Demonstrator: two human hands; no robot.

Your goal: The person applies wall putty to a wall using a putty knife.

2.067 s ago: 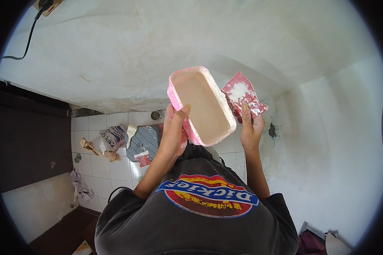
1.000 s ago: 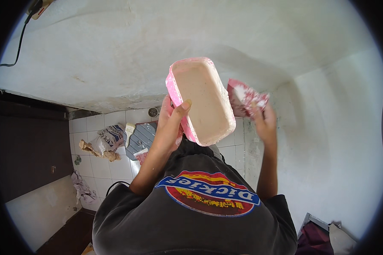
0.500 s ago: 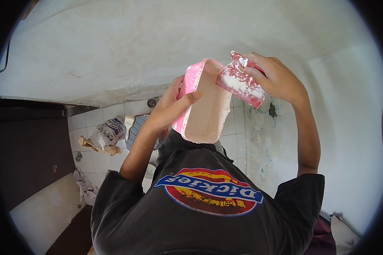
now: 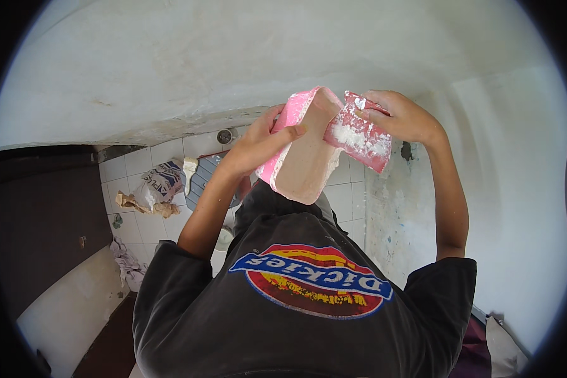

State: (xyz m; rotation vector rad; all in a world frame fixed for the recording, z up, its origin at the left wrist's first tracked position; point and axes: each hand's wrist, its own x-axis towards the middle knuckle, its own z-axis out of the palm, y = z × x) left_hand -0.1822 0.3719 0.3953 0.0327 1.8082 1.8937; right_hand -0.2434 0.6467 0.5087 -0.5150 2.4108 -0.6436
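Note:
My left hand (image 4: 264, 142) grips a pink plastic tub (image 4: 309, 151) by its left wall, thumb over the rim and fingers round the outside. Pale plaster-like paste coats the tub's inside and its right rim. In my right hand (image 4: 406, 116) is a red putty scraper (image 4: 360, 135), a wide flat blade smeared with white paste. My fingers are closed round its upper edge. The blade is held against or just over the tub's right rim; whether it touches I cannot tell.
Pale walls (image 4: 189, 69) stand ahead and at the right. On the white floor tiles (image 4: 129, 236), left, are a torn plastic bag (image 4: 160, 184), a paintbrush (image 4: 189, 173) on a grey ridged board (image 4: 205, 183), a small round tin (image 4: 225, 135) and a crumpled cloth (image 4: 127, 261). Far left is a dark panel (image 4: 44, 220).
The scraper has shifted down slightly with my right hand, its blade edge now lower beside the tub. My left hand has tilted the tub a little, its near end moving up.

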